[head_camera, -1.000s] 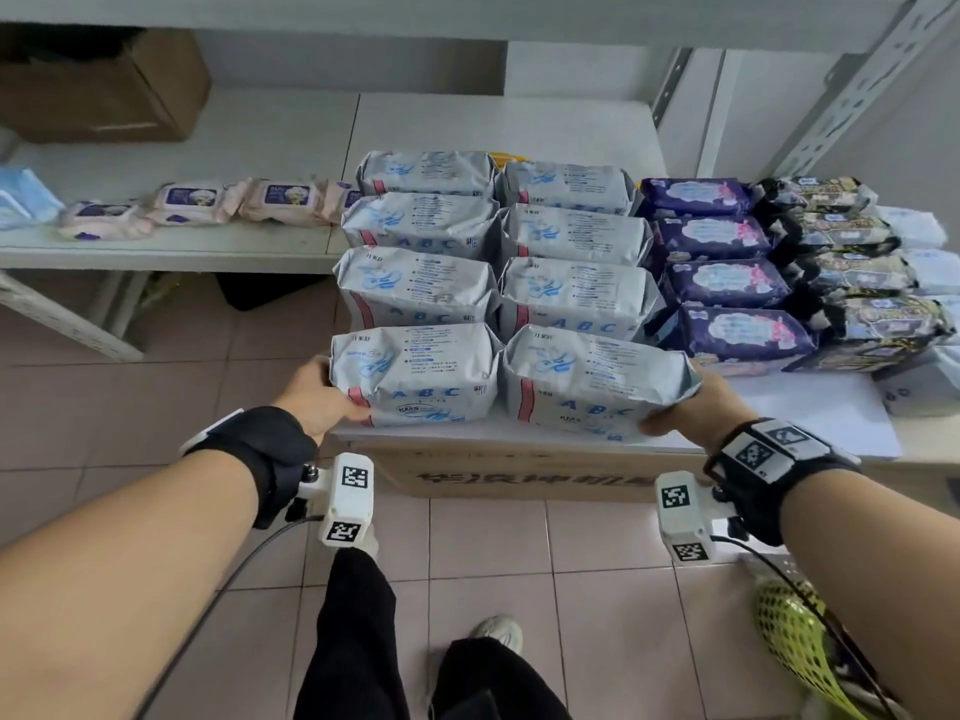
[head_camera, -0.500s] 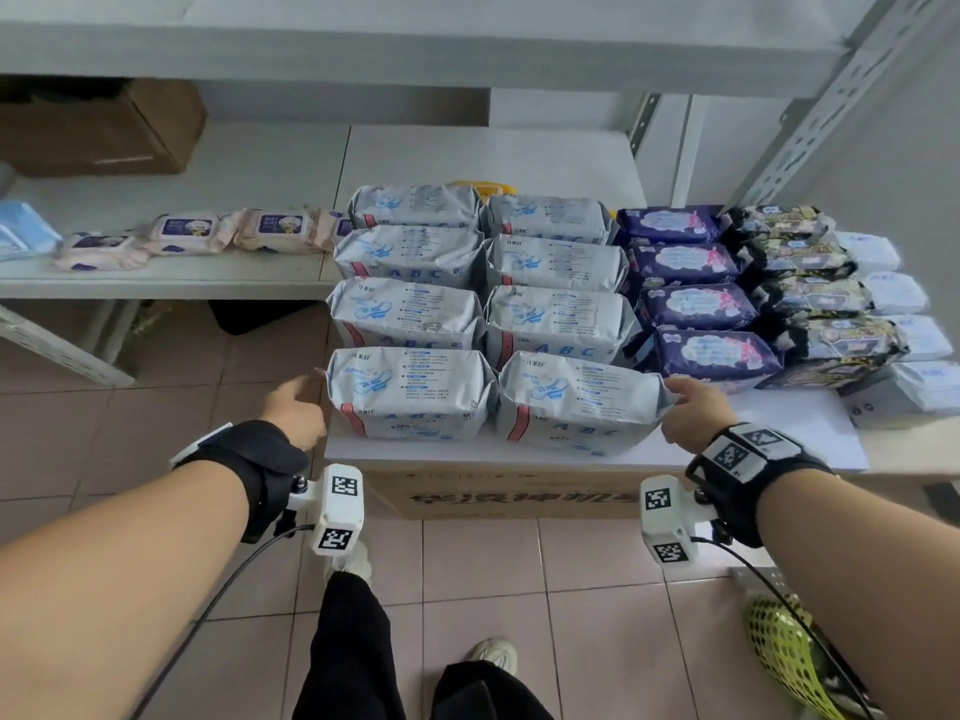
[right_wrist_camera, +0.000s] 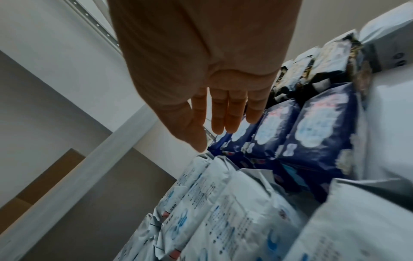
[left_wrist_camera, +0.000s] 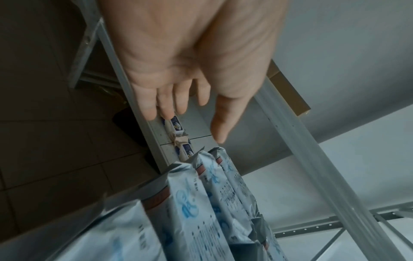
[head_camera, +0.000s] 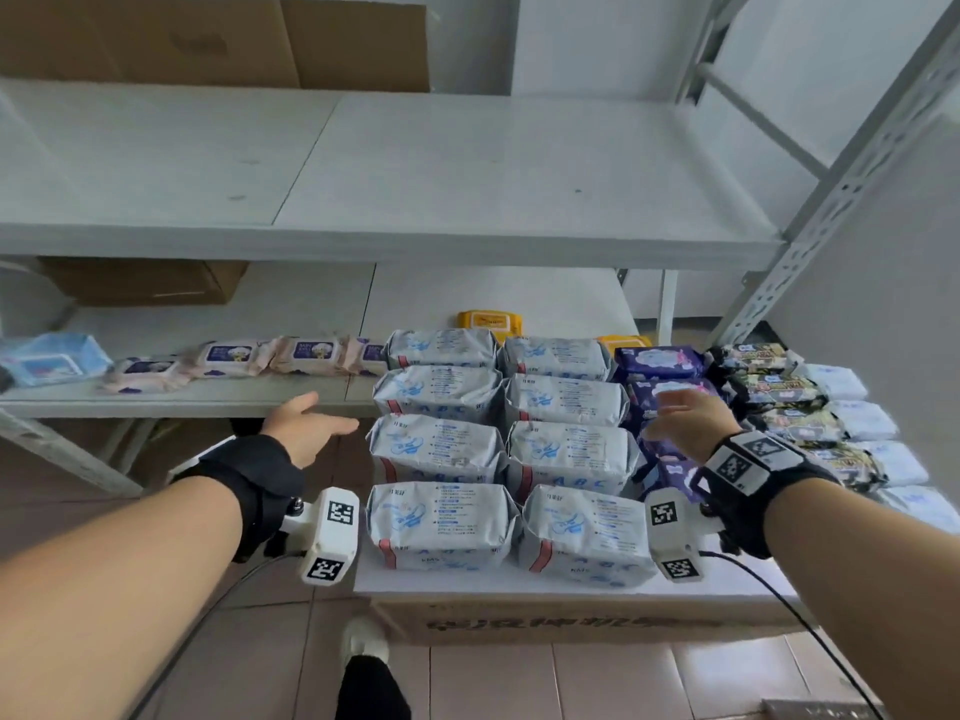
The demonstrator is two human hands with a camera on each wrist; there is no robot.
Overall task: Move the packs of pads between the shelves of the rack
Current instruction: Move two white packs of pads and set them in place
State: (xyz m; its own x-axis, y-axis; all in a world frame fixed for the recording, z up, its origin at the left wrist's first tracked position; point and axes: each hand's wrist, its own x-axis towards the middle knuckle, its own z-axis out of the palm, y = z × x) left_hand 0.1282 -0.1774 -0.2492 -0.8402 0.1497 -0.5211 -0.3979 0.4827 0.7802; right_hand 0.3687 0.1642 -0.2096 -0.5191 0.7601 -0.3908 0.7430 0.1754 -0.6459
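Both grips are empty, with the fingers out straight. The left hand floats in the middle left of the head picture, just beside the silver packs and not touching them. The right hand floats in the middle right, over the purple packs. I think the hands sit one on each side because they are getting ready to squeeze a row of silver packs from both ends and lift it.

The packs lie in tidy rows, side by side, in the lower middle of the picture. They rest on a white board set on a cardboard box at the front of the lower shelf. Rows like this are easy to grab and easy to count.

There are eight silver packs, in two rows of four. I can see about four purple packs, but the right hand hides some. To the right are about four dark packs, and white packs at the edge; that side is too blurry to count well. Two orange packs peek out behind.

The upper shelf has no packs yet, so that may be where they go.
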